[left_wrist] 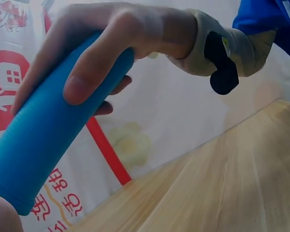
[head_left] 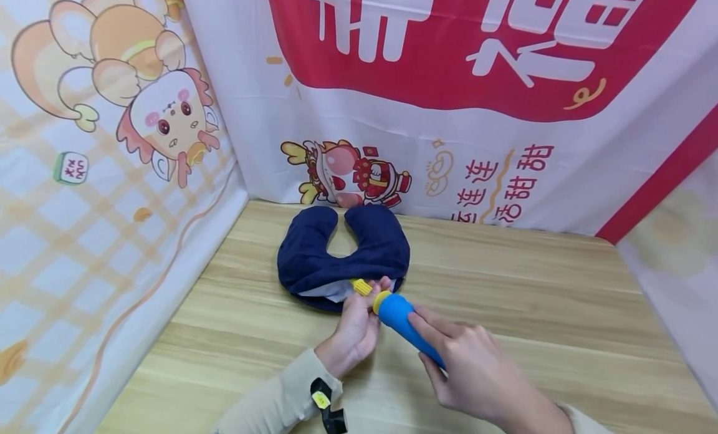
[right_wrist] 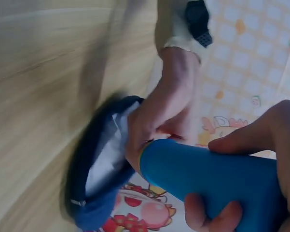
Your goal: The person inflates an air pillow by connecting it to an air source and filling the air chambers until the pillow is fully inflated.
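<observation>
Navy cloth and pale lining [head_left: 327, 292] are shown on a neck pillow [head_left: 332, 269] laid on the wooden surface [head_left: 538, 284], its near side parted. At that opening, a yellow nozzle [head_left: 361, 287] is held in the left hand's [head_left: 358, 334] curled fingers; its blue tube [head_left: 405, 322] is gripped by the right hand's [head_left: 482, 371] fingers.
</observation>
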`<state>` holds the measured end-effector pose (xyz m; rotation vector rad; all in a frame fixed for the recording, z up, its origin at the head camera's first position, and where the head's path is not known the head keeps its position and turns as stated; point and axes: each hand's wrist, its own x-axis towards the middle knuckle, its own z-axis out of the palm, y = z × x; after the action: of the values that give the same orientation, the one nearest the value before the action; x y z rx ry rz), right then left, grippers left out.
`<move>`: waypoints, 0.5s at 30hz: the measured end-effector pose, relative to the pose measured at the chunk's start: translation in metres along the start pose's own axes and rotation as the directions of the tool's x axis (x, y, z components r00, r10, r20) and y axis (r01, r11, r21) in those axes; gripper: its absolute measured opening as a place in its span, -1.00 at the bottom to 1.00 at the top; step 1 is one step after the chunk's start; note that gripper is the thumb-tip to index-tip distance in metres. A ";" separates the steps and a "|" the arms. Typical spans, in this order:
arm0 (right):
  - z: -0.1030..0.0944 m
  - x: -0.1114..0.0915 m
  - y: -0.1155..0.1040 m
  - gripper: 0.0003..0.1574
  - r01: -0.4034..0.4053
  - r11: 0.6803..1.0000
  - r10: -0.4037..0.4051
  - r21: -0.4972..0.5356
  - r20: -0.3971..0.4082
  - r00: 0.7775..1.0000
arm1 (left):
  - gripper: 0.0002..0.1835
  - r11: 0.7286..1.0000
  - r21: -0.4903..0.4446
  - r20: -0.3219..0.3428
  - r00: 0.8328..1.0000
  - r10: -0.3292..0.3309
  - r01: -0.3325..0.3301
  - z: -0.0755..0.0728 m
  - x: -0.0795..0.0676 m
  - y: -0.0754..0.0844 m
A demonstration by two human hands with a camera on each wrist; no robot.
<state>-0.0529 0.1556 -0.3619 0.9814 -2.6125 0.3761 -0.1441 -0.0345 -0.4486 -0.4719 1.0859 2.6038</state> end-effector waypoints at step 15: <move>-0.038 -0.074 0.026 0.02 -0.229 0.973 0.212 0.008 0.349 0.913 | -0.88 1.000 0.005 0.084 0.996 0.003 -0.003 -0.009 0.023 0.007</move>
<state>-0.0099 0.2309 -0.3588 0.8304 -3.0635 0.3477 -0.1659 -0.0425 -0.4594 -0.3563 1.0659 2.5979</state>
